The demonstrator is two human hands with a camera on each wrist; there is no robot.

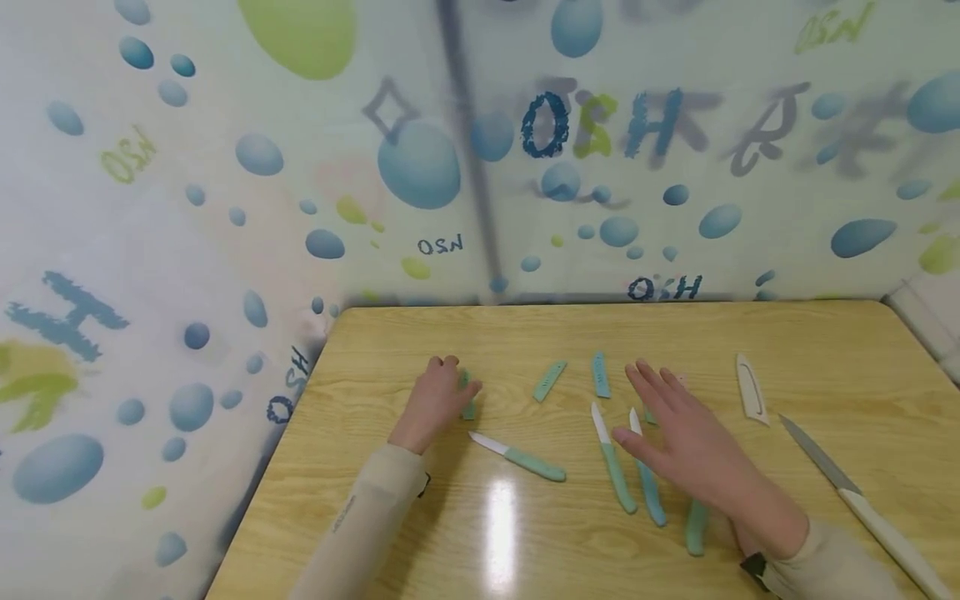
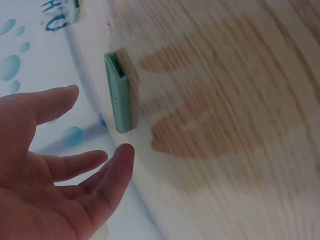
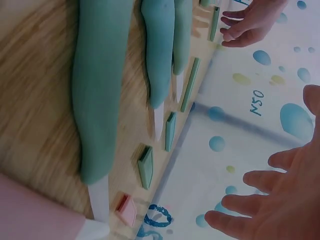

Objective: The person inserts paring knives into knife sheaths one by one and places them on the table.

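My left hand hovers with fingers spread at the far left of the table, beside a green knife sheath; nothing is in its grasp. A green-handled paring knife lies just in front of it. Held above the table, my right hand has loosely extended fingers and holds nothing. Under and beside it lie another green-handled knife, a blue-handled knife and a partly hidden green-handled one. A pink handle shows in the right wrist view.
Behind the knives lie a green sheath, a blue sheath and a pink sheath. To the right are a white sheath and a long white-handled knife. A patterned curtain hangs behind the wooden table.
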